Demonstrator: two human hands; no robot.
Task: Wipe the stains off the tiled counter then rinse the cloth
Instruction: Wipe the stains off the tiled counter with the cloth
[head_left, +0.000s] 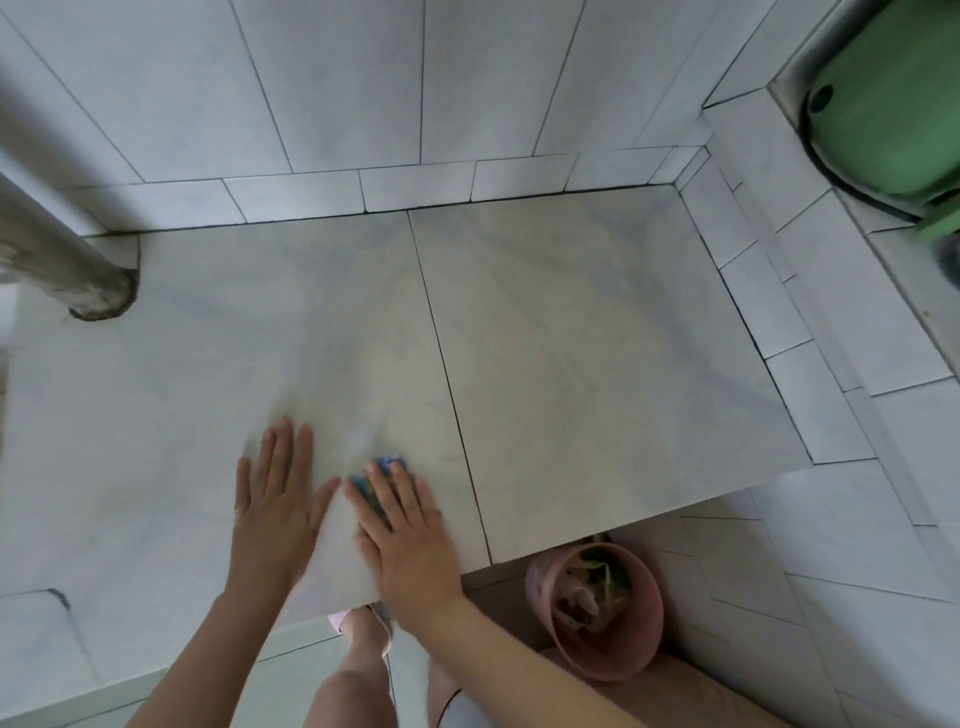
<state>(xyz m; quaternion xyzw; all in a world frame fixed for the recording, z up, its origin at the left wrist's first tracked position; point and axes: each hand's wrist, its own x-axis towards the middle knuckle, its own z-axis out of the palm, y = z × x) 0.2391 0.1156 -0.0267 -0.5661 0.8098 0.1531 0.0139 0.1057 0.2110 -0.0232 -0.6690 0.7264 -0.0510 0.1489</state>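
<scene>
The tiled counter (597, 338) is pale marbled grey with dark grout lines. My right hand (405, 530) lies flat with straight fingers on a blue cloth (382, 470), pressing it onto the counter near the front edge; only a small part of the cloth shows past the fingertips. My left hand (275, 493) rests flat on the bare tile just left of it, fingers straight, holding nothing. Faint yellowish streaks show on the tile beyond the cloth. The picture is slightly blurred around the hands.
A metal pipe (57, 260) rises from the counter at the far left. A green tub (893, 104) sits at the top right in a recessed basin. Below the counter's front edge stands a pink bin (602, 613) with scraps. Tiled walls bound the back and right.
</scene>
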